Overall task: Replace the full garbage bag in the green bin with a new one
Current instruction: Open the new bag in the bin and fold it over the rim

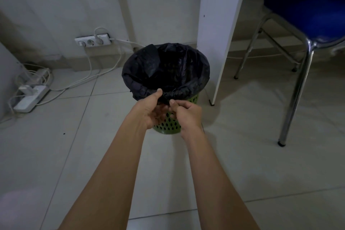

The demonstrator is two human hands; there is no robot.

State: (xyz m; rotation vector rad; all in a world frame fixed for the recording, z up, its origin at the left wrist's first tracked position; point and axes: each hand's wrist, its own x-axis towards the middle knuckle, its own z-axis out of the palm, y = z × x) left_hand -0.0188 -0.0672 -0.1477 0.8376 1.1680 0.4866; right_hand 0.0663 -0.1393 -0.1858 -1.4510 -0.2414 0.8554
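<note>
A small green perforated bin (169, 127) stands on the tiled floor at the centre. A black garbage bag (166, 69) lines it, its edge folded over the rim; the inside looks dark and I cannot tell what it holds. My left hand (152, 110) grips the bag's folded edge at the near side of the rim, thumb on top. My right hand (186, 115) pinches the same edge just to the right of it. Both hands partly hide the bin's front wall.
A white desk panel (220, 30) stands right behind the bin. A blue-seated chair with chrome legs (306, 15) is at the right. A wall socket (92, 42), power strips (30, 97) and white cables lie at the left along the wall.
</note>
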